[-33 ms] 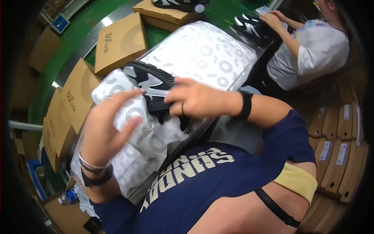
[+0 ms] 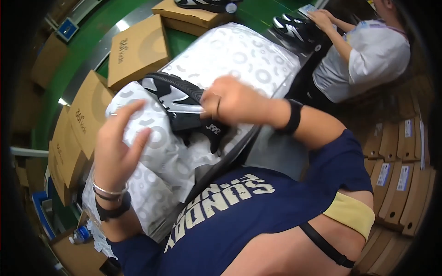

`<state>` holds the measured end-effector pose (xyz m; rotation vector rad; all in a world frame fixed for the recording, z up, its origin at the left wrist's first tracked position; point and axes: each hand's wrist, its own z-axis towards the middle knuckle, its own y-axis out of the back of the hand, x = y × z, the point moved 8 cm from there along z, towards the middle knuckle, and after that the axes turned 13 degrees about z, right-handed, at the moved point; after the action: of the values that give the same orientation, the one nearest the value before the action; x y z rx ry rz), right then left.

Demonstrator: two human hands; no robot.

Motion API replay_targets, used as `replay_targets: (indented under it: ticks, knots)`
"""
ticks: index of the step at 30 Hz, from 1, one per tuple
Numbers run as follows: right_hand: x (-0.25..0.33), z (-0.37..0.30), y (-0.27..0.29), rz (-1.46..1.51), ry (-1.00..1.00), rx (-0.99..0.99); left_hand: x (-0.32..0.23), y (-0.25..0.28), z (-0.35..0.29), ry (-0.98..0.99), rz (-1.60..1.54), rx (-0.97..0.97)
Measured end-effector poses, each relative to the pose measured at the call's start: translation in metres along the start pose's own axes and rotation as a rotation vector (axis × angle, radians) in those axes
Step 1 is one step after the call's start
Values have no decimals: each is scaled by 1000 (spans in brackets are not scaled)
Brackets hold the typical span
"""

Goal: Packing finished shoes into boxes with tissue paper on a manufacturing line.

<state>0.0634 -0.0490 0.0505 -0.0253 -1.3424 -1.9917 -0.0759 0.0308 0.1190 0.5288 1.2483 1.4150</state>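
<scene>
A black, grey and white sneaker (image 2: pixel 177 96) lies on its side, its ridged sole facing the far side. Patterned white wrapping paper (image 2: pixel 159 133) bunches under and beside it, toward my left. My left hand (image 2: pixel 120 142) hovers over this paper, fingers spread and holding nothing. At the sneaker's right end is my right hand (image 2: pixel 232 101), smeared by motion, with its fingers bent; whether it grips anything is unclear. A black tab or tongue of the shoe shows below that hand. Beyond the sneaker lies a flat stack of patterned paper sheets (image 2: pixel 244 53).
Brown shoe boxes (image 2: pixel 140 50) stand along the far left side. Another sneaker (image 2: pixel 205 4) rests on a box at the back. At the far right a person in white (image 2: pixel 377 62) handles dark shoes (image 2: pixel 294 30). More boxes (image 2: pixel 391 188) are stacked at my right.
My right hand has lifted slightly and moved right along the sneaker, uncovering its dark tab. My left hand has drawn back left, away from the shoe.
</scene>
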Motion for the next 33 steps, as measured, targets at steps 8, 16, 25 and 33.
replay_targets:
  ticks: [8,16,25,33]
  knots:
    - [-220,-166,53,-536,-861,28,68,-74,-42,247,208,73]
    - [-188,-192,59,-464,-1047,-238,69,-93,-45,245,48,74]
    - [-179,-186,55,-513,-992,-305,71,-88,-47,243,-2,37]
    - [-177,-174,52,-614,-1044,-278,75,-80,-50,215,48,-19]
